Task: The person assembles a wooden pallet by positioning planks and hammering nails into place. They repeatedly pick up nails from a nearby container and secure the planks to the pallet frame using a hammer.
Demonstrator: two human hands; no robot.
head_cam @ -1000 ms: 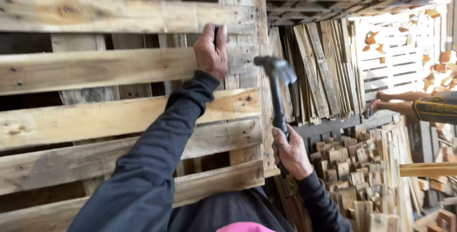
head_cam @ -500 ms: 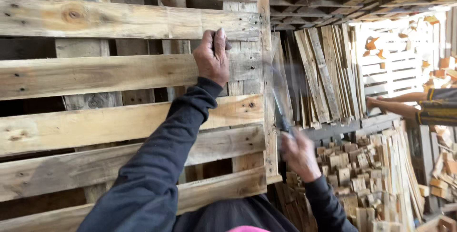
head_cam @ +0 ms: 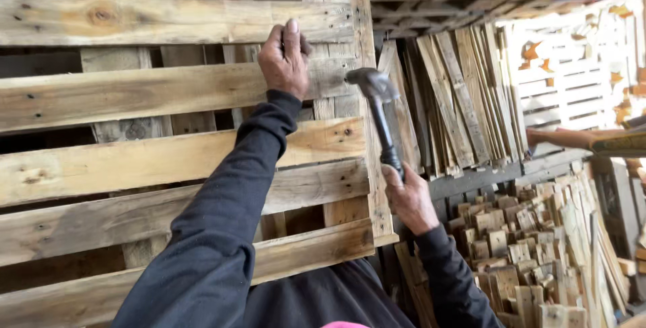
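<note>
Pallet: stands on edge in front of me, its weathered slats running level, dark gaps between them; everything below is placed against it.
Left hand: my fingers are curled tight over the top edge of the pallet's second slat from the top, near its right end; thumb side up, dark sleeve trailing down across the lower slats.
Right hand: wrapped shut around the low end of the hammer's handle, just off the pallet's right edge, level with the lower slats.
Hammer: black handle rising nearly upright from my right fist; grey metal head at the pallet's right edge board, level with the slat my left hand grips; touching the wood or just shy of it, I cannot tell.
Loose boards: leaning in a row, right of the pallet, behind the hammer.
Wood blocks: heaped low, right of the pallet, beyond my right wrist.
Another person's arm: reaching in from far right, well apart from the pallet.
</note>
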